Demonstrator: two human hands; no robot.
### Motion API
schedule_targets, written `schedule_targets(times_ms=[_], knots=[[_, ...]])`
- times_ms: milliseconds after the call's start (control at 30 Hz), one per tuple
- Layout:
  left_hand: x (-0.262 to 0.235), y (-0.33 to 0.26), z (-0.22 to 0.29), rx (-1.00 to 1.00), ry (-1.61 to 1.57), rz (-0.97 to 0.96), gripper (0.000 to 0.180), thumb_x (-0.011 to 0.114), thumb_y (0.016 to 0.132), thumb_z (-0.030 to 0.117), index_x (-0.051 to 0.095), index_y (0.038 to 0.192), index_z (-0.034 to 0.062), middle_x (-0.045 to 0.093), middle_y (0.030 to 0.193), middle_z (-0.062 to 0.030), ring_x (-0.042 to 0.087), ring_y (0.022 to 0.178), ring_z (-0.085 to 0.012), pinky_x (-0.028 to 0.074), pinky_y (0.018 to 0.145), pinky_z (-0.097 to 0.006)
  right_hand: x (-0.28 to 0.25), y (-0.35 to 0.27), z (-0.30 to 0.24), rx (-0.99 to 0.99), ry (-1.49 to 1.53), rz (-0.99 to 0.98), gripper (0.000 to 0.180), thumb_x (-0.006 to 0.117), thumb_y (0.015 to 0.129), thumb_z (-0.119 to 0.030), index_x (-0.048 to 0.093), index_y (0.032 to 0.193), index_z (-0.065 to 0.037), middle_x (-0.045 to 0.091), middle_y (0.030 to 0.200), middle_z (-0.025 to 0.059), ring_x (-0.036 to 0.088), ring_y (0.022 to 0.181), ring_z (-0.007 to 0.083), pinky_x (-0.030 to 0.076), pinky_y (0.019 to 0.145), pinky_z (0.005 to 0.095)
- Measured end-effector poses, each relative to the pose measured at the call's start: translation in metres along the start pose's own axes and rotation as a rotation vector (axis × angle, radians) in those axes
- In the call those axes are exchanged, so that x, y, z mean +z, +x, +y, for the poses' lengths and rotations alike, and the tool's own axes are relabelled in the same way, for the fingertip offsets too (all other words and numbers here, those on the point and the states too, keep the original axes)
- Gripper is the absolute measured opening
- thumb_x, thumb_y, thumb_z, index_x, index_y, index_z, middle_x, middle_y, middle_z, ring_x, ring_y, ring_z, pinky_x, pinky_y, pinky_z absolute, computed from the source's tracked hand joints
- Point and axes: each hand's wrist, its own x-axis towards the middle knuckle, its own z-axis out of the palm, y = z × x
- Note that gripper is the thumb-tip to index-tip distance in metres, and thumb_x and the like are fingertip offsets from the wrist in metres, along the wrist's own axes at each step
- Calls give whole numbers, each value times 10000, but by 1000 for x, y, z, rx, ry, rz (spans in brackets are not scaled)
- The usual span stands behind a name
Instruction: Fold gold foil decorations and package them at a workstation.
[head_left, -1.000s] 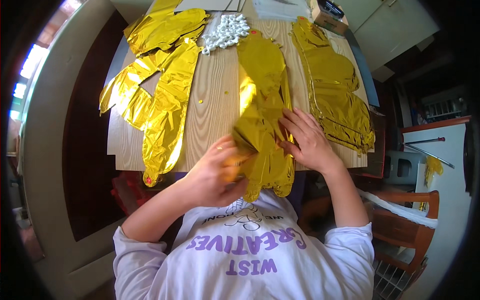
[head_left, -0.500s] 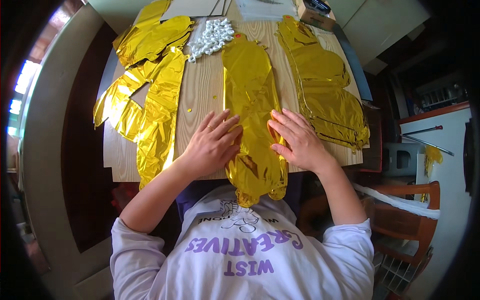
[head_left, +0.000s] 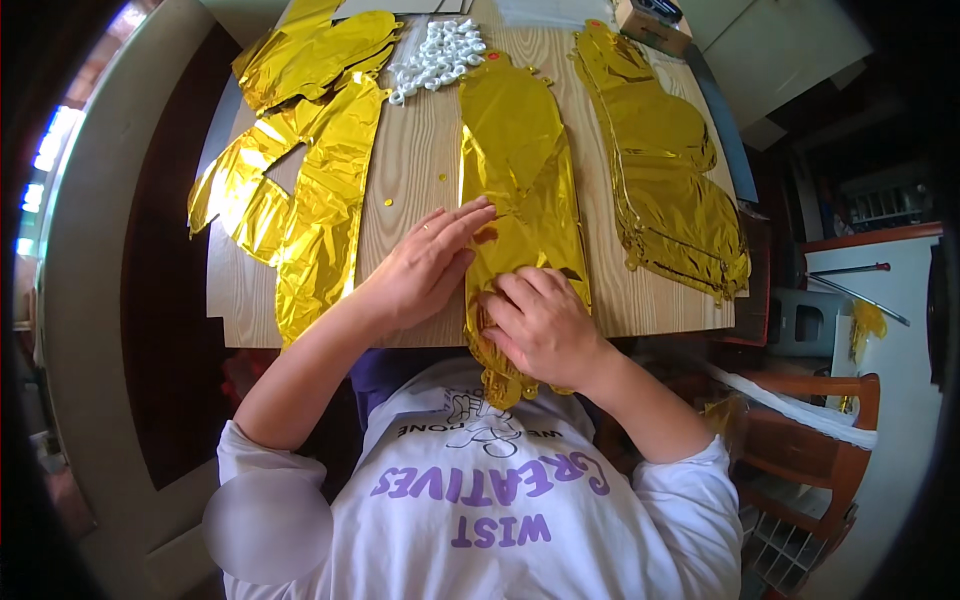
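In front of me a flat gold foil balloon lies lengthwise on the wooden table, its lower end hanging over the front edge toward my shirt. My left hand rests along the balloon's left edge, its fingers stretched out and together. Curled over the lower part of the foil, my right hand grips it between bent fingers and thumb; the fingertips are partly hidden. To the left lies a crumpled, branching gold foil balloon. On the right are layered gold foil balloons with a pale ribbon along them.
White ring-shaped pieces are heaped at the far side. Small yellow discs lie left of the middle balloon. More gold foil covers the far left. A cardboard box stands far right; a wooden chair is beside me.
My right hand has moved left from the balloon's right edge onto its lower part, fingers now bent. The left hand has turned slightly, fingers closer together. The tabletop has shifted slightly in view.
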Motion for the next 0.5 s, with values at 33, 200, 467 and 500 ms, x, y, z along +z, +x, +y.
schedule_targets(times_ms=[33,200,467,500], knots=[[-5,1,0,-28,-50,-2,481,554,952,53,516,1431,26,505,1488,-202,461,1394,-394,337,1168,-523,1,-2,-1,6,-6,-1,348,754,844,-242,653,1130,-72,579,1131,103,545,1087,289,434,954,435],[-6,4,-26,91,285,4,481,706,913,181,580,1360,58,547,1444,-155,475,1393,-346,339,1174,-522,-2,-4,-2,20,-1,-19,403,777,821,-225,658,1171,-63,585,1173,112,544,1117,302,439,954,437],[-8,10,-28,100,345,-16,473,721,900,222,613,1338,80,552,1446,-141,468,1404,-330,324,1180,-541,-2,12,-12,106,-42,-25,427,741,867,-277,645,1224,-61,571,1131,105,550,975,293,454,869,438],[-8,10,-28,101,348,-21,477,722,899,224,611,1341,80,552,1447,-141,468,1405,-330,324,1180,-542,0,14,-14,106,-72,-30,436,738,870,-286,643,1232,-63,568,1128,102,544,961,289,451,861,436]])
